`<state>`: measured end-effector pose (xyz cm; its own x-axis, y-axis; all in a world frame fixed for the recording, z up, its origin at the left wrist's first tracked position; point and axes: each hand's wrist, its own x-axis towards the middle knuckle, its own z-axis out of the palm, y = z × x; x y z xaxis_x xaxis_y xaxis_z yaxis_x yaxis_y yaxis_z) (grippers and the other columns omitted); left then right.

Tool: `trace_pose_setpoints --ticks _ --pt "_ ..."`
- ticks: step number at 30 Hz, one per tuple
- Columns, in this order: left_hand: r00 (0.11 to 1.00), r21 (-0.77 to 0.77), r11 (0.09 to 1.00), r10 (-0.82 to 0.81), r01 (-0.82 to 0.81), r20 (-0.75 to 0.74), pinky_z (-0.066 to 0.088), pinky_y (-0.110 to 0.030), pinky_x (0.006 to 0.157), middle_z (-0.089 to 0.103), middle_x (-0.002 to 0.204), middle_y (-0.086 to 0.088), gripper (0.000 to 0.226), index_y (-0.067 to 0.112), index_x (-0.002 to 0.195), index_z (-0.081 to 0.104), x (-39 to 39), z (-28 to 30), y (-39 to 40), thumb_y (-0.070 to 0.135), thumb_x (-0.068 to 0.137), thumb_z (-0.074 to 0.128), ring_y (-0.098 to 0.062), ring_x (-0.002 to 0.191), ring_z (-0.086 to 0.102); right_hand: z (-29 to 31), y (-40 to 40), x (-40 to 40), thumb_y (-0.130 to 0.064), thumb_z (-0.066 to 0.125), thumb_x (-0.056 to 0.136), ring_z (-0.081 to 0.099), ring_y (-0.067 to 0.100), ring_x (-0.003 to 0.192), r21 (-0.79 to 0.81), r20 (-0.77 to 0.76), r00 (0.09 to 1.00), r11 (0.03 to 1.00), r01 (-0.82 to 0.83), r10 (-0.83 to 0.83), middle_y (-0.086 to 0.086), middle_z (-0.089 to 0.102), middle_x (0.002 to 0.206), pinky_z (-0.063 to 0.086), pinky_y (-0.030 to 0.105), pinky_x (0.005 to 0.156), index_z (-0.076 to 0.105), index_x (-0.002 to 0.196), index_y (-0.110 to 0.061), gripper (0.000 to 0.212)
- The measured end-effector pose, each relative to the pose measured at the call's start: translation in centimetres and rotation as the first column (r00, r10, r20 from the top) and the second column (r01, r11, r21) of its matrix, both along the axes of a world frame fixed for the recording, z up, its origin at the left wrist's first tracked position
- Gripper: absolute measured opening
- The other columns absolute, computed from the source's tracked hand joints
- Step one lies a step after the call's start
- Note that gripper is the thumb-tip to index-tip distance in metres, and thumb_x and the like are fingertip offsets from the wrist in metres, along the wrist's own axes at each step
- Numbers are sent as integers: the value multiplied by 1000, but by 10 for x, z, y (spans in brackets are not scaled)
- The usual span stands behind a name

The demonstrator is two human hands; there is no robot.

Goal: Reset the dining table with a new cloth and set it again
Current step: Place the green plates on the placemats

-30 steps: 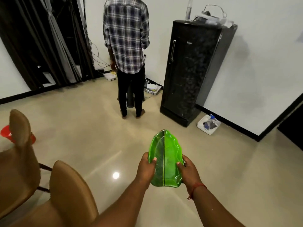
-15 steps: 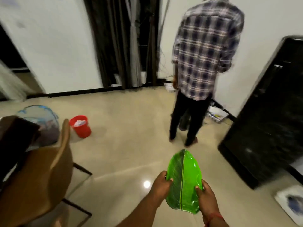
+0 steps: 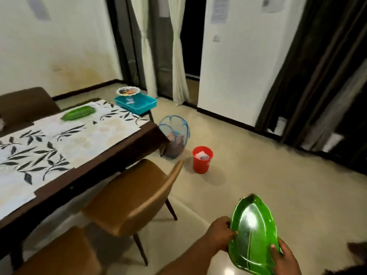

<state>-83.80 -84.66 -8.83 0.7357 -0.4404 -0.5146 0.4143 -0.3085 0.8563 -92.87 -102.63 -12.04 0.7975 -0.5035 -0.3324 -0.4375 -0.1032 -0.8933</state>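
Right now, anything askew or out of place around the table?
The leaf-print cloth leaves the table's dark near edge and corner bare. A mesh basket lies tipped on the floor by that corner. Both hands hold a green leaf plate clear of the table.

Dim, warm indoor light. A white glare patch sits on the glossy green plate (image 3: pixel 253 233), and a bright spot shines on the polished floor (image 3: pixel 258 155) at the bottom edge. Motion blur smears the curtains (image 3: pixel 178 56) and walls. Wide-angle distortion bends lines near the edges. The red bucket (image 3: pixel 202 159) throws a soft shadow.
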Motion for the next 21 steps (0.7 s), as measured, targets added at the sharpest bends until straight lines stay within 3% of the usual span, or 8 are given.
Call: trace_pose_setpoints --ticks 3,6,7,9,14,17,19,21 --pt "998 -18 998 58 -58 -37 59 -34 50 63 81 -2 19 23 78 63 99 -2 -16 5 84 58 -17 63 65 9 -19 104 4 51 96 66 15 75 -16 64 998 1000 -1 2 23 65 111 47 4 60 58 126 0 31" --pt "989 -52 988 146 -146 -5 56 -33 47 63 88 -5 17 23 87 60 194 2 -33 6 87 58 -18 66 64 27 -34 206 -4 53 98 63 30 95 63 91 995 998 31 -37 20 66 116 54 39 89 59 130 -9 33" --pt "985 -39 984 172 -171 19 56 -33 48 64 89 -7 14 23 88 59 212 6 -34 9 85 58 -20 68 65 31 -32 224 -9 54 99 65 32 98 99 84 996 995 18 -26 17 67 116 52 51 93 61 128 -19 32" --pt "970 -43 970 239 -238 36 56 -36 55 66 92 -13 11 22 88 61 261 9 -40 13 82 59 -27 74 67 31 -38 278 -17 57 98 68 32 99 132 47 998 991 28 -35 9 71 113 53 60 88 64 120 -33 28" --pt "920 -71 918 392 -390 24 58 -50 69 70 106 -16 15 21 95 63 390 -5 -39 8 89 59 -31 87 69 33 -45 426 -7 59 95 68 32 85 238 43 995 967 -94 86 13 73 95 58 44 71 65 110 -15 18" --pt "861 -91 857 509 -508 -11 58 -40 63 70 99 -6 19 23 96 61 465 -17 -30 5 96 55 -25 83 68 17 -47 526 -5 59 95 69 32 86 248 31 964 932 -265 266 12 74 95 58 40 66 65 109 -13 18" --pt "784 -79 780 619 -621 -49 58 -38 59 70 99 -4 18 22 98 61 506 -23 -23 5 97 55 -22 81 69 10 -46 593 -4 59 94 70 30 86 244 22 922 892 -379 386 10 75 95 58 39 66 65 108 -15 19" --pt "674 -74 670 734 -739 -85 61 -51 68 71 104 -9 14 17 104 60 538 -25 -15 6 97 57 -26 86 70 15 -35 658 0 58 94 70 28 86 250 -1 854 827 -503 520 8 75 95 59 39 68 65 108 -16 23"
